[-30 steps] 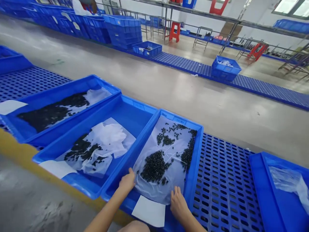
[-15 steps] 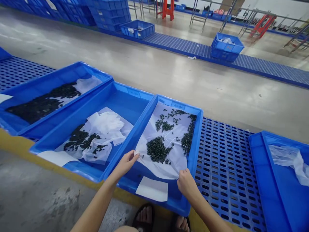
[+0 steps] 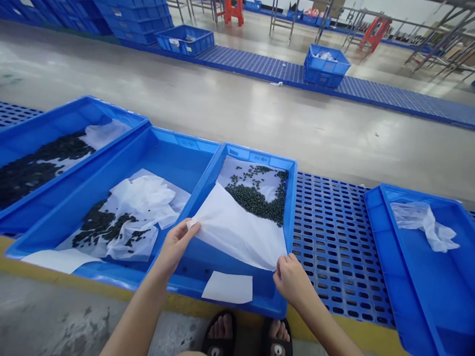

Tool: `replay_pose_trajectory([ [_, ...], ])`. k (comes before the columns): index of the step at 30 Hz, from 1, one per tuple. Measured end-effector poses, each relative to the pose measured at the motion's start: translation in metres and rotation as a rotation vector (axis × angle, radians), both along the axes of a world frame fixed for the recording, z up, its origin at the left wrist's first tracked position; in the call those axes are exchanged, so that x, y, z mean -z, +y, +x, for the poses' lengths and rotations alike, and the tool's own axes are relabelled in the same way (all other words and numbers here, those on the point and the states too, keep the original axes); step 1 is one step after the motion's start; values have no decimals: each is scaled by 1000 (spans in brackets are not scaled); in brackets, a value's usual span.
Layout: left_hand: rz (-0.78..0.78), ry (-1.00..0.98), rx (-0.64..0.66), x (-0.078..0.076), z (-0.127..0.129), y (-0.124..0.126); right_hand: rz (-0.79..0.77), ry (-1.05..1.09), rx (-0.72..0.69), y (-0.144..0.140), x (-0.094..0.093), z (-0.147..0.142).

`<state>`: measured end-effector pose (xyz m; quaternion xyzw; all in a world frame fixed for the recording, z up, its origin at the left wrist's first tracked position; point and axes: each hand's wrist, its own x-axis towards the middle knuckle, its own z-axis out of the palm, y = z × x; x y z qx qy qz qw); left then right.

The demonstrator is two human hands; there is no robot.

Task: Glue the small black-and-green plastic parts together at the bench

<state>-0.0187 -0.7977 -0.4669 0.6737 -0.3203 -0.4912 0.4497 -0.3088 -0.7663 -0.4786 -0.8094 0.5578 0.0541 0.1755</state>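
So closest to me there's a white card (image 3: 228, 288) by the near edge of the blue tray (image 3: 265, 289). Driving from afar, I've got my right hand (image 3: 292, 278) pinching a corner of the white sheet (image 3: 237, 225) by the tray's right edge, and my left hand (image 3: 175, 243) gripping another at the left edge, sheet stretched between. Tiny dark pieces (image 3: 256, 200) bunch up beyond it, toward the far right corner. Way past that, two stacked blue crates (image 3: 323, 78).

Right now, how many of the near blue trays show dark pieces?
3: the leftmost tray, the second tray, and the third tray, with the held white sheet. The fourth tray is partly out of frame.
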Motion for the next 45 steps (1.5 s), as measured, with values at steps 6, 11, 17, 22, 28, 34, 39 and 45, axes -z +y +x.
replay_pose_trajectory([
  [6,74,-80,112,11,20,26,109,18,42,-6,7,5],
  [11,39,-119,144,2,20,5,-187,44,31,-46,-11,-3],
  [17,-78,-170,322,-8,27,-3,-723,-133,36,-57,-33,-12],
  [22,381,-847,888,38,36,25,-757,-256,-53,-17,-2,-1],
  [28,591,-994,873,81,35,31,-129,234,-236,-14,49,8],
  [34,586,-944,886,82,26,32,-66,293,-204,-58,73,6],
  [39,518,-922,915,87,1,37,-53,315,-91,-76,91,18],
  [45,466,-914,976,93,-10,38,-76,335,-23,-84,96,26],
])
